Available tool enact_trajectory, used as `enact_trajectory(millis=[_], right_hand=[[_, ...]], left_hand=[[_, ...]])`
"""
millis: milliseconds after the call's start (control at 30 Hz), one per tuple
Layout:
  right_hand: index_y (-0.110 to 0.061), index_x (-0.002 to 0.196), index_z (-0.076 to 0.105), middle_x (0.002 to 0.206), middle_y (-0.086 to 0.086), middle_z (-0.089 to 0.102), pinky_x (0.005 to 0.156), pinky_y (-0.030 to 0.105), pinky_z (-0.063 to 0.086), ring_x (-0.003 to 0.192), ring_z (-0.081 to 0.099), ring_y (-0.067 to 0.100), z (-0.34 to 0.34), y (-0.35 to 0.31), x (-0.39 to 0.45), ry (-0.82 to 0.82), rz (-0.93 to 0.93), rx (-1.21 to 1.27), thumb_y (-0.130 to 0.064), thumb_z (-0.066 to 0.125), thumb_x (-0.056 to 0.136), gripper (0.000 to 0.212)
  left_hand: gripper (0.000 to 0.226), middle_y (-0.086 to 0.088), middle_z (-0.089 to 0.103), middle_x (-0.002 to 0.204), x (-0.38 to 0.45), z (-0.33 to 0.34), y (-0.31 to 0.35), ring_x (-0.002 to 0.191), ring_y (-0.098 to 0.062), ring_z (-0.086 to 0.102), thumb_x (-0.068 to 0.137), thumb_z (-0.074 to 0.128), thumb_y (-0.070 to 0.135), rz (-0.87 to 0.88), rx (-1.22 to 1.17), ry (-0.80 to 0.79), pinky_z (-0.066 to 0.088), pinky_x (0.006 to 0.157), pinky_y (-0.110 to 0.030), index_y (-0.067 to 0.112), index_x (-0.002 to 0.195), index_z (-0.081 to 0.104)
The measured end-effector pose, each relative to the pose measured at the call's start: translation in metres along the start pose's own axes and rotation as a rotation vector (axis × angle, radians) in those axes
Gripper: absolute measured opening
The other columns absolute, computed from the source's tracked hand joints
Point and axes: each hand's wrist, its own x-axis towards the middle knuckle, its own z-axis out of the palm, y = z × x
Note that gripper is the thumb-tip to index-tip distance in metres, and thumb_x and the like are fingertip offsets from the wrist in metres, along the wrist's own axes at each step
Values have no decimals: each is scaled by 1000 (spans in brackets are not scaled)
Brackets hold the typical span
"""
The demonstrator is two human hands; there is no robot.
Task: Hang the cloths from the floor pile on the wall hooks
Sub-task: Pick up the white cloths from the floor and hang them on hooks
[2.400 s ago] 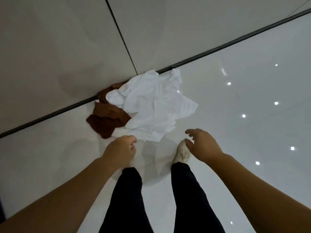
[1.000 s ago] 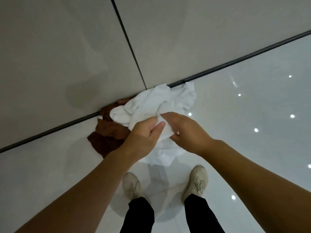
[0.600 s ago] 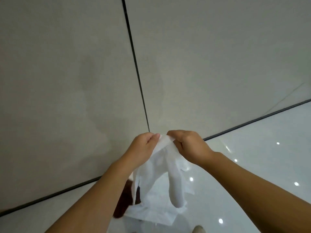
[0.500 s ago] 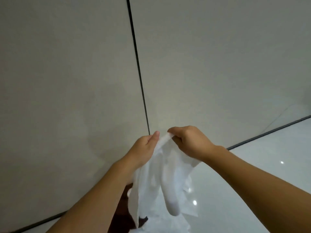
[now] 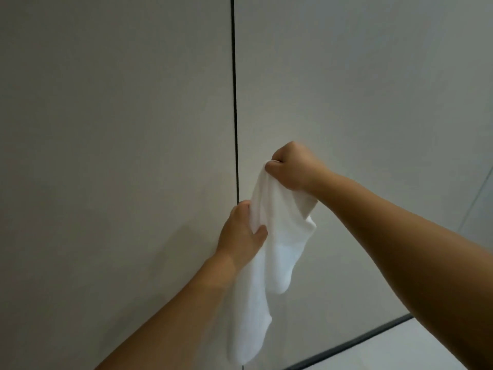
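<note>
Hanging before the wall [image 5: 106,129], white cloth [image 5: 277,252] pinched by right hand [image 5: 292,166], left hand [image 5: 241,236] gripping lower

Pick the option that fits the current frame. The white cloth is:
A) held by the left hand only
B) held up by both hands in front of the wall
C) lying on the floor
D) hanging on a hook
B: the right hand pinches the cloth at its top and the left hand grips it lower down, in front of the wall; no hook is in view.
</note>
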Motion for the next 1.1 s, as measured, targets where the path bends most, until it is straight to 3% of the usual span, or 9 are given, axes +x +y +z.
enact_trajectory(millis=[133, 267, 400, 500, 633, 800, 900, 967, 1100], right_hand=[[-10, 58, 44, 56, 5, 36, 48, 25, 29, 52, 34, 18, -19, -10, 4, 69, -4, 4, -20, 50, 83, 27], [-11, 56, 40, 55, 3, 34, 47, 24, 28, 50, 33, 17, -34, -8, 4, 115, 7, -42, -20, 50, 83, 30], [-10, 57, 47, 58, 5, 44, 51, 27, 32, 56, 43, 22, -47, 12, 3, 175, 19, -153, -22, 50, 82, 28], [-13, 69, 58, 73, 7, 56, 61, 29, 38, 73, 55, 29, -57, 42, -5, 179, 39, -271, -27, 50, 89, 26], [-13, 72, 59, 77, 8, 59, 64, 28, 38, 74, 56, 27, -63, 84, -27, 38, 131, -228, -28, 54, 92, 26], [-13, 91, 71, 87, 5, 66, 70, 27, 44, 80, 59, 21, -47, 97, -53, -201, 132, -283, -22, 65, 84, 13], [-16, 89, 70, 89, 2, 69, 78, 30, 48, 84, 62, 21, -37, 85, -61, -236, 79, -223, -20, 68, 82, 9], [-17, 82, 68, 87, 1, 70, 74, 27, 48, 80, 62, 17, -32, 75, -63, -238, 42, -142, -19, 69, 81, 3], [-13, 90, 72, 89, 0, 73, 74, 26, 51, 80, 66, 15, -23, 56, -64, -216, -27, 32, -21, 70, 81, 12]], left_hand=[[46, 9, 44, 109, -1, 6, 14, 90, -12, 54, 81, 64, 36, -56, 42, 66, 47, 74, -25, 22, 119, 44], [5, 6, 56, 86, -1, 14, 21, 74, -11, 57, 92, 52, 21, -71, -84, 79, 41, 59, -17, 19, 96, 50], [25, 3, 44, 66, 2, 15, 21, 55, -9, 40, 97, 42, 15, -78, -209, 53, 31, 45, -12, 16, 72, 42], [24, -1, 41, 66, 9, 1, 24, 56, -13, 36, 97, 40, 18, -58, -216, 39, 29, 49, -23, 12, 74, 41], [18, 3, 51, 68, 26, -27, 44, 60, -11, 45, 94, 51, 26, 90, -88, 15, 36, 55, -25, 15, 80, 50], [23, 7, 49, 65, 39, -43, 74, 61, -11, 45, 95, 50, 30, 194, 18, -148, 37, 57, -24, 15, 78, 55], [28, 7, 49, 67, 36, -47, 88, 62, -10, 45, 95, 50, 32, 236, 33, -187, 38, 59, -24, 9, 82, 58], [27, 6, 50, 69, 33, -51, 95, 63, -11, 46, 95, 50, 32, 251, 34, -177, 39, 60, -25, 9, 84, 59], [24, 6, 51, 70, 26, -57, 101, 64, -9, 47, 96, 49, 30, 271, 39, -167, 39, 60, -23, 11, 84, 60]])
